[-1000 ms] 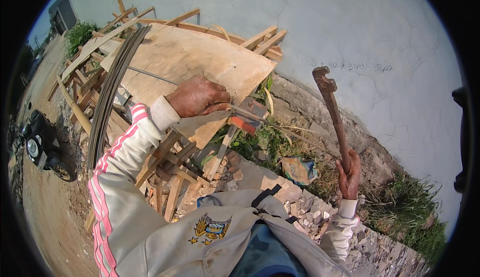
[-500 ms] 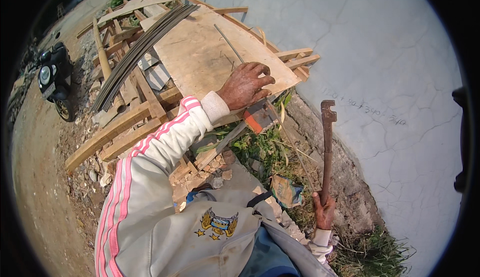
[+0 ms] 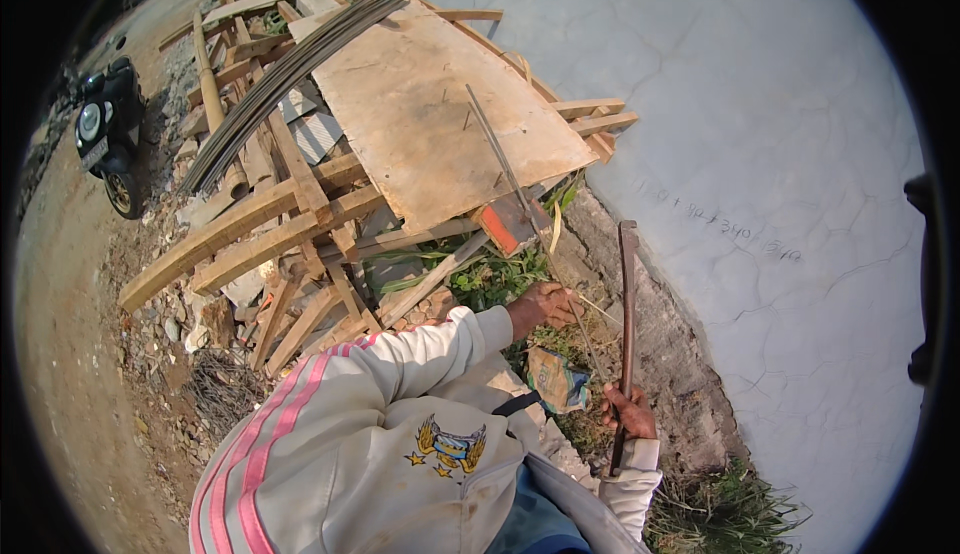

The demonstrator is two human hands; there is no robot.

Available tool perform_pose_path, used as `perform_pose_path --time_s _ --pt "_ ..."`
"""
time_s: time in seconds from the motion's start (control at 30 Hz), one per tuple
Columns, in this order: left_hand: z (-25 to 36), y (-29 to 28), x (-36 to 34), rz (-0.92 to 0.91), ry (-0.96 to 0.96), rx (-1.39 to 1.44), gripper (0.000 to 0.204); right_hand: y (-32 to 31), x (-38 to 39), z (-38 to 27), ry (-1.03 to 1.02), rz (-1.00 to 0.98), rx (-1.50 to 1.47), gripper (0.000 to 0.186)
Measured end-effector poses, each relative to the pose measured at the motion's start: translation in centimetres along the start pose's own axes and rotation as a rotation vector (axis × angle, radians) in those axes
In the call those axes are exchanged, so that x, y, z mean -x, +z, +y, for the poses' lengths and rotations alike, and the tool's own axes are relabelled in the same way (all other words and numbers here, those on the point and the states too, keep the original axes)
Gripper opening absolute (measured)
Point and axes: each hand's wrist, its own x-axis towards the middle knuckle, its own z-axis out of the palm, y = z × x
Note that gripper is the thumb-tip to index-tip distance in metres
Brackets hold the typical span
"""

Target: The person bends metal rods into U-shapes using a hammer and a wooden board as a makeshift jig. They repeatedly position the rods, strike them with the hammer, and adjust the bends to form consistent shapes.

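My left hand is closed around a thin steel rod, below the near end of the plywood board. From above the board, the rod slants down toward my right hand. My right hand grips the lower part of a rusty rebar bending wrench, whose notched head points up and away beside the wall. The rod's near end comes close to my right fingers; whether they also touch it cannot be made out. Under the rod, by the board's near edge, lies a block with an orange-red side.
The plywood board rests on piled timber, with a bundle of steel rods along its left. A cracked grey wall rises at right. A torn bag lies among weeds and rubble. A motor scooter stands far left.
My left hand has come back toward me from over the board and now holds the rod lower down. The wrench has shifted left and turned, with my right hand slightly left of before.
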Motion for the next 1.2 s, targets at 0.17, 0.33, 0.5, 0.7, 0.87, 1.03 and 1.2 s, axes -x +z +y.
perform_pose_path --time_s 0.17,0.33,0.5,0.7,0.87,1.03,1.2 --pt "-0.7 0.9 -0.5 0.150 -0.016 0.071 0.032 -0.2 -1.0 -0.2 -0.042 -0.012 0.003 0.028" --pt "-0.4 1.3 0.8 0.166 -0.039 0.042 0.029 1.5 1.1 1.0 -0.063 0.023 -0.037 0.027" --pt "-0.7 1.4 1.1 0.102 -0.011 0.186 0.028 2.8 1.9 1.9 -0.103 0.135 -0.019 0.026" --pt "-0.4 1.7 0.7 0.032 -0.118 0.297 0.028 2.3 3.1 1.6 -0.121 0.200 0.034 0.029" --pt "0.6 1.6 1.8 0.012 -0.124 0.189 0.025 4.8 4.5 2.1 -0.102 0.264 -0.097 0.033" --pt "1.1 1.0 2.5 -0.014 -0.154 0.159 0.026 7.7 5.4 3.0 -0.124 0.332 -0.086 0.034" --pt "0.9 0.8 2.8 -0.019 -0.132 0.145 0.028 8.9 6.5 3.2 -0.155 0.442 0.025 0.037"
